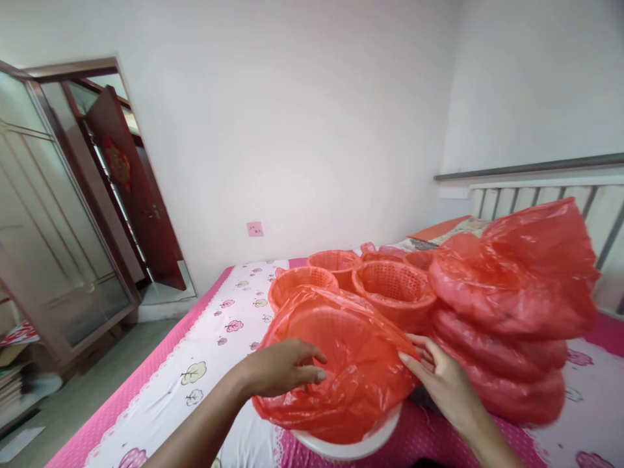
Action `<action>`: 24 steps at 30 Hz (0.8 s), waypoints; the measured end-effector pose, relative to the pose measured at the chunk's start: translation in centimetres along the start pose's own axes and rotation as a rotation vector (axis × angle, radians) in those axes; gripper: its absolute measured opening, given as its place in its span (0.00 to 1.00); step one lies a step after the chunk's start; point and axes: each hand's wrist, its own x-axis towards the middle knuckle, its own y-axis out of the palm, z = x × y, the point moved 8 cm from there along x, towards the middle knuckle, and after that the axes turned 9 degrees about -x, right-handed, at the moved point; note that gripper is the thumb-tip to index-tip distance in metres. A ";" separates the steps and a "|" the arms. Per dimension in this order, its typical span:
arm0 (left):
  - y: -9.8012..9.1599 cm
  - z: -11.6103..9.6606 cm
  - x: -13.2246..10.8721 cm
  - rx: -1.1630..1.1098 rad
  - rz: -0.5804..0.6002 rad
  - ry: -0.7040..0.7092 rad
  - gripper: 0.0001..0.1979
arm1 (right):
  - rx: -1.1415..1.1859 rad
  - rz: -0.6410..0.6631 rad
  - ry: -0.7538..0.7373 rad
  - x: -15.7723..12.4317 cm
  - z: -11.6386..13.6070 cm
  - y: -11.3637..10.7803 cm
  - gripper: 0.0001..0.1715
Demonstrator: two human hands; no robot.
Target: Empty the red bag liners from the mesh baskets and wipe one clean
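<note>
A translucent red plastic bag spreads over a white round container, whose rim shows at the near side. My left hand is at the bag's left side, thumb and fingers apart, with nothing visible between them. On the opposite side, my right hand pinches the bag's edge between thumb and fingers. Just behind the bag stand several orange-red plastic baskets with perforated walls, among them a middle basket, a left basket and a far basket.
Close to my right hand rises a stack of red bag-covered containers. Everything stands on a bed with a printed sheet. A radiator and a pipe line the right wall. A dark red door stands ajar at left.
</note>
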 end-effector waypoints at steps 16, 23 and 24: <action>-6.7 14.2 0.7 -0.527 -0.769 -0.003 0.27 | -0.357 -0.206 -0.582 -2.6 4.8 1.6 0.20; -6.3 15.9 0.1 -0.790 -0.897 0.022 0.27 | -0.383 -0.016 -0.610 -4.1 7.7 3.4 0.18; -5.9 16.1 0.0 -0.829 -0.874 0.005 0.27 | -0.375 -0.113 -0.496 -3.0 6.5 2.1 0.22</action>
